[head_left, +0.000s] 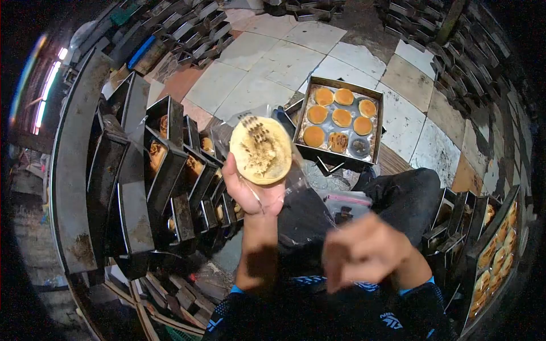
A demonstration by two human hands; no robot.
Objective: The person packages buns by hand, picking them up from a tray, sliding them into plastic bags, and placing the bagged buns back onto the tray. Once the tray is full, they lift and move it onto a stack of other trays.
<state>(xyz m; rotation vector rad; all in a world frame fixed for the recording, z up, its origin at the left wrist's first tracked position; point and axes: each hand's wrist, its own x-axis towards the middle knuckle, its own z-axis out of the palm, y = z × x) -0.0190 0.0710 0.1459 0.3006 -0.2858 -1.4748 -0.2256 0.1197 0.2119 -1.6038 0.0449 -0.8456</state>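
My left hand holds up a round flat bun, its pale underside with brown scorch marks facing me. A clear plastic bag hangs beside and below that hand. My right hand is blurred, near my lap, fingers curled loosely; nothing is visible in it. Beyond the bun, a dark metal baking tray on the tiled floor carries several golden round buns and one empty cup.
Stacks of dark metal baking tins crowd the left, some with buns inside. Another tray of buns stands at the right edge. More empty tins are piled at the back. My dark-trousered legs fill the middle; tiled floor lies beyond.
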